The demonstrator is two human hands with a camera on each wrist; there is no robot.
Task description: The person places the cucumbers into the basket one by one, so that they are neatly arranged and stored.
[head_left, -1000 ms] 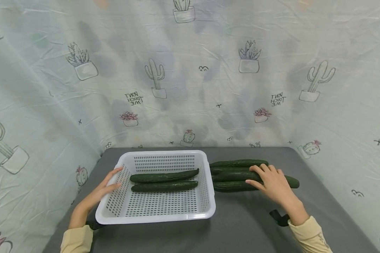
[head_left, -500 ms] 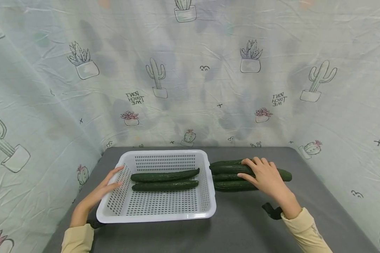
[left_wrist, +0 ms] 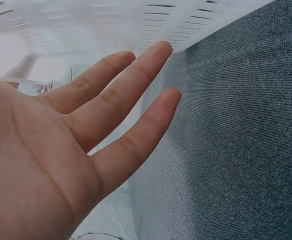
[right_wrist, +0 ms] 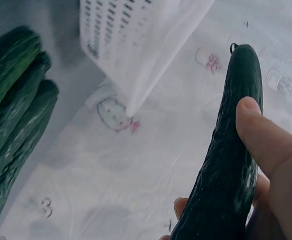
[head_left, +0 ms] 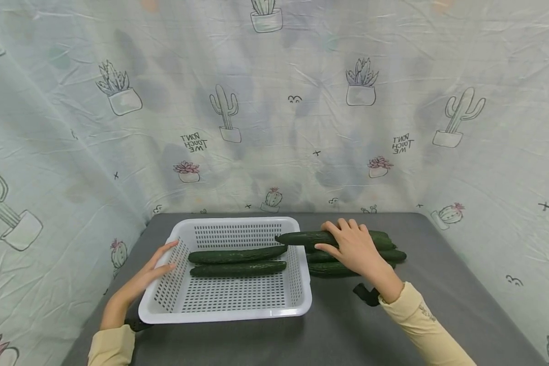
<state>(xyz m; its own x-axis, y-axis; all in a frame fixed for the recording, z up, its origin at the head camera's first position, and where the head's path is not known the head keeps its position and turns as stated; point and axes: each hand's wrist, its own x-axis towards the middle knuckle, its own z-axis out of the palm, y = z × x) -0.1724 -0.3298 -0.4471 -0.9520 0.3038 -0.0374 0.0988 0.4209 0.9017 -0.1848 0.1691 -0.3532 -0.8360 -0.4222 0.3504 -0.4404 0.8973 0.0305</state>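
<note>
My right hand point(head_left: 354, 248) grips a dark green cucumber point(head_left: 304, 238) around its middle. Its left end overlaps the right rim of a white perforated plastic basket point(head_left: 229, 319). In the right wrist view, the thumb lies along this cucumber point(right_wrist: 220, 170) and fingertips show on the other side. Two cucumbers point(head_left: 238, 269) lie side by side inside the basket. My left hand point(head_left: 142, 279) rests at the basket's left rim, thumb and one finger reaching over it. In the left wrist view, three fingers of the left hand point(left_wrist: 86, 130) extend nearly straight below the basket wall point(left_wrist: 111, 25).
More cucumbers point(head_left: 331, 269) lie on the grey table point(head_left: 238, 345) just right of the basket, partly behind the right hand and forearm. A pale curtain point(head_left: 274, 127) printed with potted cacti hangs behind the table and at both sides.
My right hand has moved left and lifted a cucumber from the group, bringing its end over the basket's right rim. My left hand and the basket have stayed in place.
</note>
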